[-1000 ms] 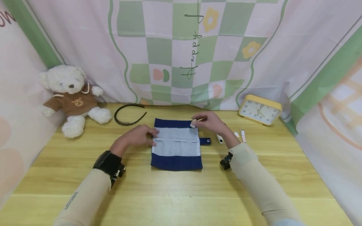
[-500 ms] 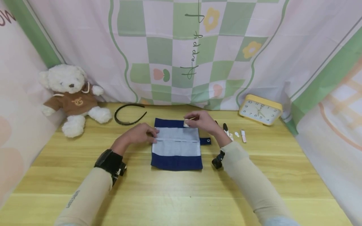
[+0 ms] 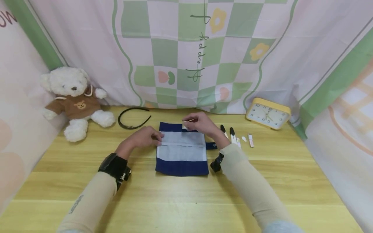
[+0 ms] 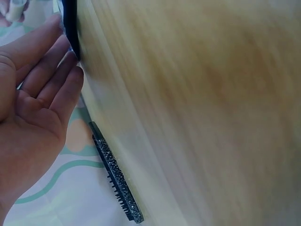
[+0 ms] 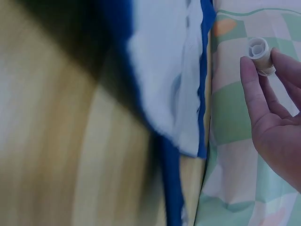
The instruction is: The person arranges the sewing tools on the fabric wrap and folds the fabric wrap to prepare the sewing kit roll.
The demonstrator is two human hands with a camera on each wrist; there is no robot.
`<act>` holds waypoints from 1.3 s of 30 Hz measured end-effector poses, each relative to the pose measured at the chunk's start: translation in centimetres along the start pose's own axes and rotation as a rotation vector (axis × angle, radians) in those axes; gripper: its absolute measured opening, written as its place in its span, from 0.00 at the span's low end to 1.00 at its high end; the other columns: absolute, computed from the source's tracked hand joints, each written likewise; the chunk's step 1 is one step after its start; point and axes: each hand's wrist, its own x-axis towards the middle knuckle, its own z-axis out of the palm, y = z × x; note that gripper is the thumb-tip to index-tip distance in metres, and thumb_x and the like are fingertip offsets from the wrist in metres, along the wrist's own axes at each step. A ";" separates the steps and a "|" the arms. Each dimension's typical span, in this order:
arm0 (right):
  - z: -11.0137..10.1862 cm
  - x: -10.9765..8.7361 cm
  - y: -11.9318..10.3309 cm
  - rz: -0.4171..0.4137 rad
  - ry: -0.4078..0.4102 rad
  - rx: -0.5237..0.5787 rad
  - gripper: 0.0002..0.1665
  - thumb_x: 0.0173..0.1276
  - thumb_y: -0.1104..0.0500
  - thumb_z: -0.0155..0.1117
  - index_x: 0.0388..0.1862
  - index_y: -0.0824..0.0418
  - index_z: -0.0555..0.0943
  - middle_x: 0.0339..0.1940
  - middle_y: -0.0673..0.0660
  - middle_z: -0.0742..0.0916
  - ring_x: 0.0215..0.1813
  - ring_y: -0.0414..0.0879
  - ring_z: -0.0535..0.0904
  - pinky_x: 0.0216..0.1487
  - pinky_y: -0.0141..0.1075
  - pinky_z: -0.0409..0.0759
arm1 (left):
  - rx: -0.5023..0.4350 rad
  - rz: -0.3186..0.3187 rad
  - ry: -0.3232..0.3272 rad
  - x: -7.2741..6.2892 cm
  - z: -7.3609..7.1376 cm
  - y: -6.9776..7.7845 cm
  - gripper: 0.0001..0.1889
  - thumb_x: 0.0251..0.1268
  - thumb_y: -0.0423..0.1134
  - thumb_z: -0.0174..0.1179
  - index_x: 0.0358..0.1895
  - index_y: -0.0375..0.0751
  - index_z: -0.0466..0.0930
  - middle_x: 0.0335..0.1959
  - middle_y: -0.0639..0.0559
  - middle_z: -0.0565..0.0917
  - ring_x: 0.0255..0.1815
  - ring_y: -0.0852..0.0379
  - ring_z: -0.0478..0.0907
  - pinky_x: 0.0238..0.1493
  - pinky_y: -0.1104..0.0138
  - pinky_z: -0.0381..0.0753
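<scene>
An unfolded navy cloth pouch [image 3: 182, 168] with a pale lining lies on the table, its snap strap [image 3: 211, 146] sticking out to the right. My left hand [image 3: 144, 137] rests its fingertips on the pouch's left edge; in the left wrist view the fingers [image 4: 68, 94] look loosely extended beside the navy edge. Over the pouch's far navy band, my right hand [image 3: 202, 123] pinches a small spool of thread [image 5: 261, 56] between thumb and fingers. The spool has a white hollow end and a beige wound middle; from the head it is partly covered by the fingers.
Right of the pouch lie two black-tipped white items [image 3: 232, 132], a small white piece [image 3: 243, 138] and a white-and-pink stick [image 3: 251, 140]. A yellow clock [image 3: 268, 113] stands back right. A black toothed headband [image 3: 125, 126] and a teddy bear [image 3: 77, 103] are at left.
My right hand has moved left along the pouch's far band with the spool, uncovering the black-tipped items on the right. The left hand has stayed nearly still at the pouch's edge.
</scene>
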 end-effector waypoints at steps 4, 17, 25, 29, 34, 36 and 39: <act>0.6 0.7 -0.5 -0.007 -0.001 0.020 0.22 0.77 0.59 0.63 0.64 0.69 0.79 0.57 0.63 0.83 0.51 0.54 0.85 0.53 0.43 0.85 | 0.014 0.013 0.003 0.1 -0.1 -0.1 0.04 0.69 0.34 0.66 0.36 0.42 0.90 0.61 0.40 0.82 0.63 0.40 0.77 0.57 0.56 0.81; 2.7 1.7 -0.7 -0.003 -0.020 0.057 0.19 0.76 0.62 0.63 0.61 0.69 0.81 0.57 0.63 0.84 0.50 0.54 0.86 0.53 0.47 0.85 | 0.042 0.038 0.003 0.3 -0.3 0.1 0.04 0.67 0.33 0.67 0.36 0.40 0.91 0.59 0.40 0.83 0.60 0.42 0.80 0.51 0.59 0.82; 4.1 2.4 -0.7 -0.020 -0.068 0.052 0.16 0.73 0.65 0.64 0.57 0.71 0.83 0.51 0.64 0.86 0.47 0.53 0.86 0.50 0.45 0.86 | 0.054 0.037 0.005 0.2 -0.3 0.3 0.04 0.68 0.33 0.67 0.35 0.40 0.90 0.58 0.40 0.84 0.57 0.43 0.82 0.47 0.60 0.82; 4.8 2.7 -0.7 -0.027 -0.097 0.006 0.16 0.73 0.66 0.65 0.56 0.70 0.83 0.50 0.64 0.87 0.46 0.51 0.86 0.48 0.41 0.85 | 0.047 0.035 0.006 0.1 -0.4 0.5 0.05 0.69 0.32 0.66 0.33 0.40 0.90 0.58 0.39 0.84 0.57 0.42 0.81 0.49 0.58 0.82; 5.4 3.0 -0.6 -0.015 -0.149 -0.024 0.15 0.73 0.67 0.64 0.56 0.71 0.83 0.49 0.62 0.87 0.45 0.50 0.86 0.47 0.40 0.85 | 0.050 0.054 0.008 0.1 -0.4 0.7 0.07 0.69 0.31 0.65 0.31 0.40 0.88 0.51 0.42 0.87 0.56 0.44 0.82 0.54 0.55 0.81; 5.6 3.0 -0.6 -0.005 -0.168 -0.018 0.15 0.73 0.67 0.64 0.57 0.70 0.83 0.49 0.62 0.87 0.45 0.51 0.86 0.46 0.40 0.85 | 0.054 0.056 0.007 0.1 -0.4 0.7 0.07 0.69 0.31 0.64 0.31 0.40 0.87 0.44 0.46 0.88 0.51 0.48 0.83 0.54 0.56 0.80; 5.9 3.2 -0.6 -0.006 -0.184 -0.029 0.15 0.72 0.66 0.65 0.56 0.69 0.83 0.49 0.61 0.88 0.46 0.50 0.85 0.46 0.40 0.85 | 0.051 0.055 0.002 0.1 -0.4 0.7 0.07 0.70 0.31 0.64 0.33 0.39 0.87 0.36 0.51 0.87 0.43 0.53 0.83 0.50 0.57 0.80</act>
